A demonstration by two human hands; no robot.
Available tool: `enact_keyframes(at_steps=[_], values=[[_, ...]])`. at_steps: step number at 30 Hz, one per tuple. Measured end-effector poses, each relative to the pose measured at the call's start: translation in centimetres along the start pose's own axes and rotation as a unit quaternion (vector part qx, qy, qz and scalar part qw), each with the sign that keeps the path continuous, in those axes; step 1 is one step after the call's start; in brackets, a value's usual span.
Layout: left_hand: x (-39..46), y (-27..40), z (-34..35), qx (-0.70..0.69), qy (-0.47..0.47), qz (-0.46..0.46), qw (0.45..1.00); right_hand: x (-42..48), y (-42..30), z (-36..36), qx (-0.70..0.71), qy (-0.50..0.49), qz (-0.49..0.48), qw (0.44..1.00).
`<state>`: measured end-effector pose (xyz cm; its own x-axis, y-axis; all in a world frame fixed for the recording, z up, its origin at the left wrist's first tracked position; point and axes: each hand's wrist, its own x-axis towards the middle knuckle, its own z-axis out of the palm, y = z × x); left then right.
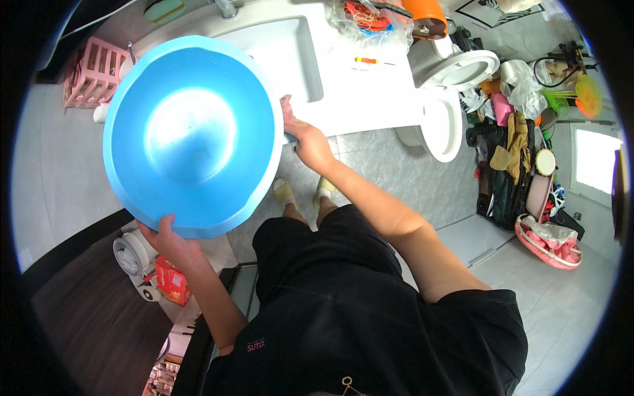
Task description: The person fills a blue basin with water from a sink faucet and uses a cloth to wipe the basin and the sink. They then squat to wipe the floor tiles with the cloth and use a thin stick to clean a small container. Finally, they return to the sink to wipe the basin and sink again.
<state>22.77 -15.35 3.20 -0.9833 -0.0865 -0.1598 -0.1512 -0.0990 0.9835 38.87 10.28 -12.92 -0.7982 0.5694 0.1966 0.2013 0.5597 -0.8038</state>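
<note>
A large round blue plastic basin (190, 133) is held up, its hollow side facing me, over the left end of the washbasin counter. My left hand (173, 242) grips its lower rim, thumb on the inside and fingers hidden behind. At the basin's right edge, my right hand (308, 141) holds the rim, with part of the fingers hidden behind it. The basin covers part of the white rectangular sink (297, 64) set in the white counter (366, 104). A screwdriver with a yellow and red handle (366, 60) lies on the counter right of the sink.
A clear plastic bag with red and blue items (369, 22) and an orange container (427, 17) stand at the counter's back right. Right of the counter is a toilet (441, 126) with its lid raised. A pink plastic basket (96, 72) is at the left. Bags and basins crowd the far right.
</note>
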Motion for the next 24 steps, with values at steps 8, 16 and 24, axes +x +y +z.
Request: enact_keyframes(at_steps=[8, 16, 24], values=[[0.1, 2.0, -1.5, 0.021, 0.058, 0.017, 0.998, 0.7, 4.1, -13.0, 0.228, 0.176, 0.256, 0.923], [1.9, 5.3, -5.8, 0.004, 0.071, 0.073, 0.995, -2.8, 11.1, -11.8, -0.313, 0.220, 0.099, 0.919], [4.3, 5.4, -9.1, -0.027, 0.048, 0.084, 0.995, 2.2, 11.9, -8.5, -0.283, 0.212, 0.017, 0.935]])
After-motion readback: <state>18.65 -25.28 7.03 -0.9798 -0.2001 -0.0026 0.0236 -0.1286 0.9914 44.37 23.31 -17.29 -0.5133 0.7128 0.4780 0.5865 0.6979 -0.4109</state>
